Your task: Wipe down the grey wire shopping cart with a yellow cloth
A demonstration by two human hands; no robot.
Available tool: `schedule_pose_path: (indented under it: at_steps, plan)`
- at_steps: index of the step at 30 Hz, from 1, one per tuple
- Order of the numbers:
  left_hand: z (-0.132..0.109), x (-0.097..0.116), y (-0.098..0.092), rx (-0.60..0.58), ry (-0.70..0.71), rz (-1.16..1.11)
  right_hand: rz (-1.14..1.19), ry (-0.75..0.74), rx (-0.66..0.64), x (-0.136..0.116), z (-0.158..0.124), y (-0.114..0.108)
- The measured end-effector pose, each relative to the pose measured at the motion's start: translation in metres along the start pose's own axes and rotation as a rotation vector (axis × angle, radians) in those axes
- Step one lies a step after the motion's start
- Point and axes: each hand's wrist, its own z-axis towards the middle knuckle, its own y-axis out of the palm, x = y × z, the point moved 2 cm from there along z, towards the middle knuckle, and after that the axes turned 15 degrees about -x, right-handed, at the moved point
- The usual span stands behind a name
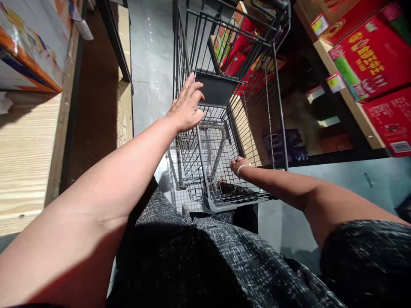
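One boxy metal wire cart (237,206) stands before the person, its long axis running forward from the body. The left hand (189,105), fingers loosely spread, is at its left side; the right hand (239,163) (one pale band (241,168) at the wrist) is over the mesh's right part, its grip impossible to tell.

2 bare forearms (128,171) stretched forward, left hand (189,105) loosely curled, right hand (240,165) lower
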Motion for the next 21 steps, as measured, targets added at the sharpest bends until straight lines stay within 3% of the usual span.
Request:
schedule_pose_path:
  at_steps: [4,8,11,14,18,21]
  plan:
    - [-0.003,0.008,0.001,0.005,-0.013,-0.010,-0.017,0.120,-0.047,0.031,-0.044,-0.021]
    - [-0.007,0.012,0.003,0.028,-0.006,-0.032,-0.036,0.274,0.142,0.080,-0.107,-0.062]
    - [-0.010,0.012,0.005,0.053,0.003,-0.051,-0.067,0.324,0.233,0.095,-0.131,-0.073]
    - [-0.013,0.012,0.005,0.039,-0.008,-0.067,-0.063,0.276,0.155,0.080,-0.118,-0.053]
    - [-0.016,0.016,0.003,0.012,-0.022,-0.123,0.036,0.118,0.017,0.039,-0.071,-0.014]
    - [-0.019,0.019,0.001,-0.012,-0.026,-0.163,0.133,-0.012,0.066,0.013,-0.040,-0.003]
